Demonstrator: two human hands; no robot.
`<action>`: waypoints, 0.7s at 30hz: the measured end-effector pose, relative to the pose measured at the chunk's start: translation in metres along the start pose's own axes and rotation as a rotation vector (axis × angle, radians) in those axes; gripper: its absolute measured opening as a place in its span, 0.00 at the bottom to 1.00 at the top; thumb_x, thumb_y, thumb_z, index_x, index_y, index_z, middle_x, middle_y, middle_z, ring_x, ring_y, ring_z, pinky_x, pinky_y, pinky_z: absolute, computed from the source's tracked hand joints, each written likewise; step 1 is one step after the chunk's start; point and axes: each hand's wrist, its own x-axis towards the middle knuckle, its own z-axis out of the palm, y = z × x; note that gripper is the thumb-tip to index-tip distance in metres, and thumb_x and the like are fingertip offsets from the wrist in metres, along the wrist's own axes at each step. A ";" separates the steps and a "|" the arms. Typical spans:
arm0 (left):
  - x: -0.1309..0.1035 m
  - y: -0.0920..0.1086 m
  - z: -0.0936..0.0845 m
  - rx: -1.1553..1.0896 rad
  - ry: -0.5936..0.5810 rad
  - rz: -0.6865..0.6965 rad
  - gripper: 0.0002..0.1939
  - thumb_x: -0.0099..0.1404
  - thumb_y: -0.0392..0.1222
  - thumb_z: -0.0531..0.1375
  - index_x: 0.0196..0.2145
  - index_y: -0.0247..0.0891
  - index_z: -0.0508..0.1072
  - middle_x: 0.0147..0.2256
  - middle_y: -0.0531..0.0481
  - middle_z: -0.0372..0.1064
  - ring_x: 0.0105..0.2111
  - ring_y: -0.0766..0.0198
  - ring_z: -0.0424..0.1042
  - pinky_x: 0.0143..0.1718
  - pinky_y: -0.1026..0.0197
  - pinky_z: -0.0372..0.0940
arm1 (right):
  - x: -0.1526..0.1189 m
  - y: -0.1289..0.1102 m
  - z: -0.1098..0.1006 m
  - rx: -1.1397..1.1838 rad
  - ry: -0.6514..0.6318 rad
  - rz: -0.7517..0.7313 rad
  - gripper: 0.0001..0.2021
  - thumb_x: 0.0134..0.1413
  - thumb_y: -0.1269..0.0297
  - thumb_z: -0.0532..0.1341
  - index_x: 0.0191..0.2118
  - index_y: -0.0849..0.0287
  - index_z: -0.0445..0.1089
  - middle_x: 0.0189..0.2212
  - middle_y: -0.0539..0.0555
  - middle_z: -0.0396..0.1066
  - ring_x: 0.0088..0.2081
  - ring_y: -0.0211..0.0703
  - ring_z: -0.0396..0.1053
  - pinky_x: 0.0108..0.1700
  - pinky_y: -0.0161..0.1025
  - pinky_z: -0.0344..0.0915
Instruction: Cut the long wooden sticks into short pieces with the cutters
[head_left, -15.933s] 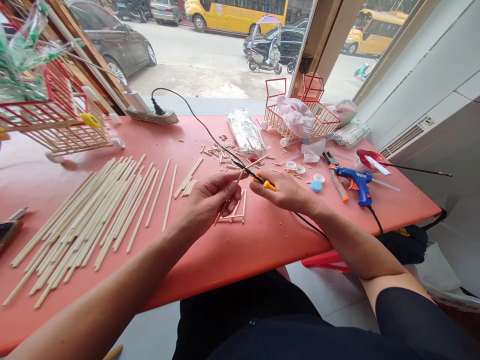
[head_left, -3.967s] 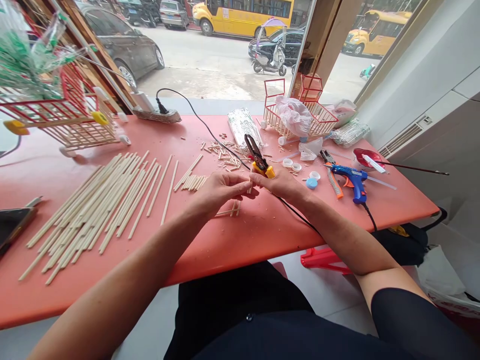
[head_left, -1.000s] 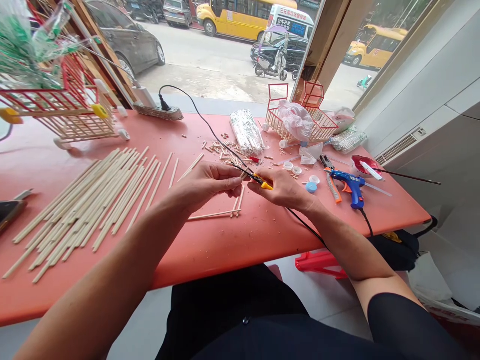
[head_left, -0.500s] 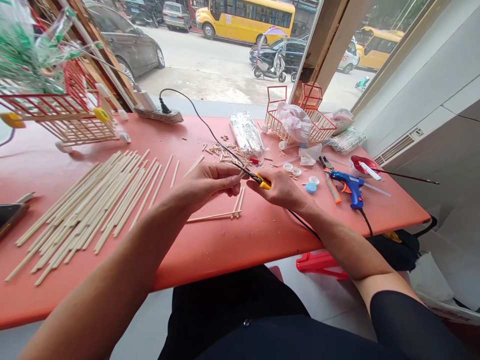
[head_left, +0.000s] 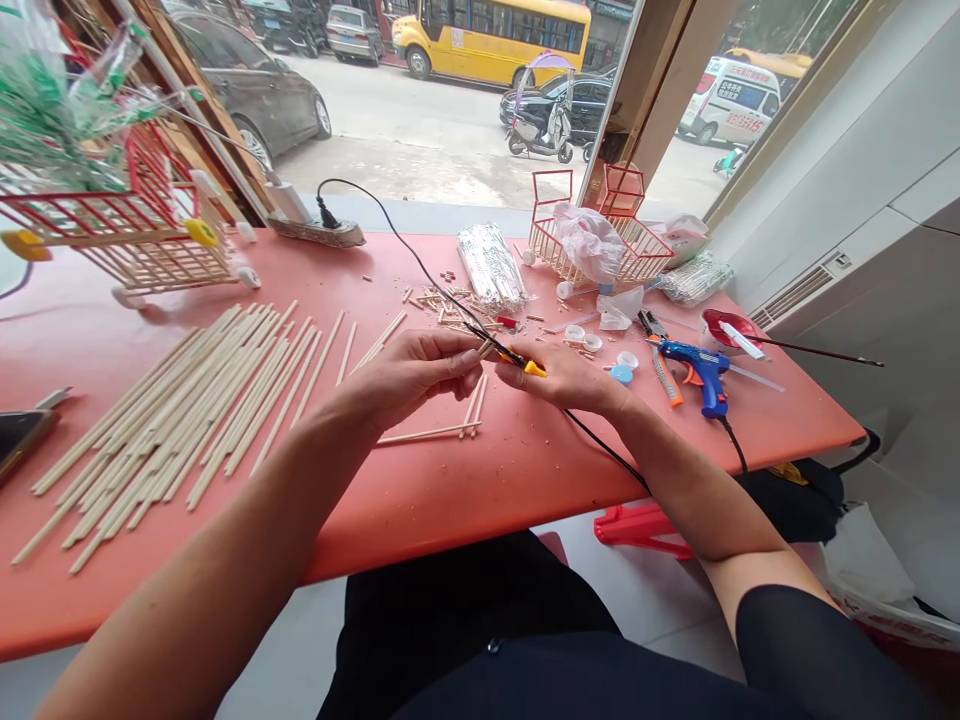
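Observation:
My left hand (head_left: 424, 372) is closed, pinching a thin wooden stick (head_left: 485, 351) between thumb and fingers; most of the stick is hidden. My right hand (head_left: 576, 376) wraps round a pair of pliers (head_left: 534, 369) with yellow handles and dark jaws. The jaws point left and meet the stick close to my left fingertips. Whether they bite into it I cannot tell. Beneath my hands, two short sticks (head_left: 472, 402) lie near the end of a longer stick (head_left: 427, 434). Many long wooden sticks (head_left: 180, 400) are spread out on the left.
A blue glue gun (head_left: 694, 365) rests at the right on the red table (head_left: 480, 500). Stick offcuts (head_left: 442, 303), bottle caps (head_left: 592, 343) and a foil-wrapped bundle (head_left: 491, 265) lie beyond my hands. Small stick-built carts (head_left: 180, 250) stand at both sides. A black cord (head_left: 390, 215) crosses the table.
My right hand has shifted slightly and its fingers look flatter round the pliers. My left hand stays almost in place. Outside, a white van has come further into view.

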 end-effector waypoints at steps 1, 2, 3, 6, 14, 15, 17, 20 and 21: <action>0.000 0.000 0.000 -0.017 -0.006 -0.002 0.18 0.58 0.52 0.79 0.30 0.33 0.84 0.24 0.48 0.71 0.26 0.67 0.67 0.28 0.65 0.65 | 0.000 0.000 0.001 -0.017 0.027 -0.012 0.25 0.68 0.43 0.57 0.50 0.62 0.75 0.43 0.57 0.77 0.44 0.47 0.70 0.47 0.41 0.62; 0.000 0.000 -0.001 -0.035 -0.015 -0.004 0.18 0.58 0.52 0.78 0.30 0.33 0.84 0.24 0.48 0.70 0.26 0.67 0.67 0.28 0.66 0.65 | 0.000 0.000 0.002 -0.036 0.060 -0.027 0.24 0.68 0.44 0.58 0.50 0.61 0.75 0.42 0.56 0.77 0.43 0.47 0.70 0.46 0.40 0.62; 0.001 -0.001 -0.001 -0.052 -0.026 -0.007 0.18 0.59 0.52 0.78 0.30 0.33 0.83 0.24 0.48 0.70 0.26 0.68 0.67 0.28 0.66 0.65 | 0.000 0.001 0.002 -0.055 0.091 -0.043 0.23 0.68 0.45 0.58 0.49 0.61 0.76 0.41 0.55 0.77 0.42 0.46 0.69 0.45 0.40 0.62; 0.001 -0.002 -0.002 -0.089 -0.070 -0.021 0.18 0.61 0.52 0.77 0.31 0.32 0.82 0.23 0.49 0.68 0.25 0.68 0.66 0.27 0.67 0.65 | 0.000 0.004 0.004 -0.081 0.147 -0.083 0.20 0.67 0.47 0.60 0.47 0.61 0.76 0.39 0.55 0.77 0.41 0.46 0.69 0.44 0.40 0.62; 0.001 0.000 -0.001 -0.101 -0.096 -0.035 0.18 0.63 0.52 0.76 0.34 0.31 0.83 0.23 0.52 0.63 0.24 0.70 0.62 0.25 0.69 0.63 | -0.001 0.006 0.003 -0.018 0.102 -0.090 0.20 0.67 0.46 0.59 0.43 0.60 0.75 0.39 0.55 0.76 0.41 0.46 0.69 0.45 0.41 0.62; 0.001 0.000 -0.001 -0.098 -0.094 -0.035 0.18 0.63 0.52 0.76 0.34 0.31 0.83 0.22 0.52 0.63 0.24 0.70 0.62 0.25 0.69 0.63 | -0.001 0.005 0.003 -0.019 0.098 -0.086 0.19 0.67 0.46 0.59 0.42 0.60 0.74 0.38 0.55 0.75 0.41 0.46 0.69 0.44 0.41 0.61; 0.001 0.000 -0.001 -0.099 -0.093 -0.030 0.19 0.63 0.52 0.76 0.32 0.31 0.82 0.22 0.52 0.63 0.23 0.70 0.62 0.25 0.69 0.62 | -0.001 0.003 0.004 -0.037 0.097 -0.076 0.19 0.68 0.46 0.59 0.41 0.60 0.73 0.35 0.53 0.73 0.38 0.44 0.67 0.43 0.40 0.60; 0.002 -0.002 -0.001 -0.115 -0.092 -0.028 0.20 0.63 0.51 0.76 0.27 0.31 0.79 0.23 0.51 0.63 0.24 0.70 0.62 0.25 0.68 0.62 | -0.001 0.001 0.006 -0.071 0.120 -0.070 0.18 0.69 0.47 0.58 0.38 0.59 0.70 0.31 0.50 0.69 0.35 0.41 0.63 0.39 0.38 0.56; 0.002 -0.003 -0.002 -0.124 -0.088 -0.029 0.20 0.62 0.51 0.76 0.27 0.31 0.80 0.23 0.51 0.63 0.24 0.70 0.62 0.25 0.68 0.62 | -0.001 0.000 0.006 -0.078 0.130 -0.070 0.18 0.69 0.47 0.58 0.37 0.59 0.69 0.31 0.50 0.68 0.34 0.40 0.62 0.38 0.38 0.55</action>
